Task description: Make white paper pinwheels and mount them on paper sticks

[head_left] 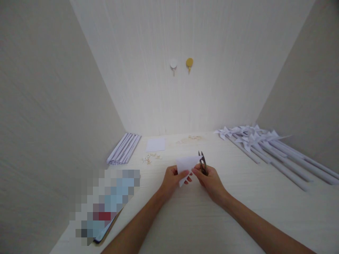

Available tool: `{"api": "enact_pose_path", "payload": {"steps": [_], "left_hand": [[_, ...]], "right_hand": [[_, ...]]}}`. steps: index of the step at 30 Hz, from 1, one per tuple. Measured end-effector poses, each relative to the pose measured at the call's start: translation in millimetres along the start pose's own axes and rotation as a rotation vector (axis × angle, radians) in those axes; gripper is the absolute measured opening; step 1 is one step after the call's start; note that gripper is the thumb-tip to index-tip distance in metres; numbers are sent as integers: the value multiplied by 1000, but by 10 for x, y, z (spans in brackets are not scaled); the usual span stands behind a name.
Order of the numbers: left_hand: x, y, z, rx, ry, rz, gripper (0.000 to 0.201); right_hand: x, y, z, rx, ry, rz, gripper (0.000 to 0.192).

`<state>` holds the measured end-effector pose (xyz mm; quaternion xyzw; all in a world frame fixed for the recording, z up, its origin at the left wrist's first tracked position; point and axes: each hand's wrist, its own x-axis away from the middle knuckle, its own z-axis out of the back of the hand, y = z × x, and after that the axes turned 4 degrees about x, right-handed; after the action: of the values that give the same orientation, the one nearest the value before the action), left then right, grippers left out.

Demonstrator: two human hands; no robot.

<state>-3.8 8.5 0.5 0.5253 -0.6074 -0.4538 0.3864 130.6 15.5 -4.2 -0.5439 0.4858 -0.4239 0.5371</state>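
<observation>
Between my two hands is a folded piece of white paper point(187, 163), tilted with one corner pointing down. My left hand point(173, 179) is closed on its left side, thumb in front and fingers behind. My right hand point(209, 180) keeps a pair of dark metal thread snips point(203, 165) in its fingers, the two blades pointing up and slightly apart. The thumb and a finger of that hand also meet at the paper's right edge. Part of the snips' handle is hidden in the palm.
Paper pinwheels on rolled sticks point(254, 141) lie piled at right. Rolled paper sticks point(124, 148) are bundled at left, beside a flat white sheet point(155, 144). Small pale pieces point(151, 158) lie scattered on the table. A blurred-out device point(111, 208) is front left. Two hooks point(189, 62) hang on the wall.
</observation>
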Motion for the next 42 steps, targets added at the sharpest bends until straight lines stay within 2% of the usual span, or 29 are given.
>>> {"api": "enact_pose_path", "payload": {"steps": [4, 7, 19, 26, 34, 42], "left_hand": [[-10, 12, 4, 167, -88, 91, 46], [-15, 31, 5, 226, -112, 129, 52], [1, 46, -15, 131, -76, 68, 49], [-11, 29, -6, -72, 2, -52, 41], [-15, 10, -4, -89, -41, -56, 42], [-18, 2, -6, -86, 19, -76, 37]], "right_hand": [[-12, -12, 12, -80, -6, -27, 22], [-21, -21, 15, -170, 2, -67, 24], [-16, -36, 5, -200, 1, -66, 24], [-43, -74, 40, -468, 45, -88, 36], [-33, -121, 49, -524, 39, -102, 26], [-25, -112, 86, -571, -32, -88, 21]]}}
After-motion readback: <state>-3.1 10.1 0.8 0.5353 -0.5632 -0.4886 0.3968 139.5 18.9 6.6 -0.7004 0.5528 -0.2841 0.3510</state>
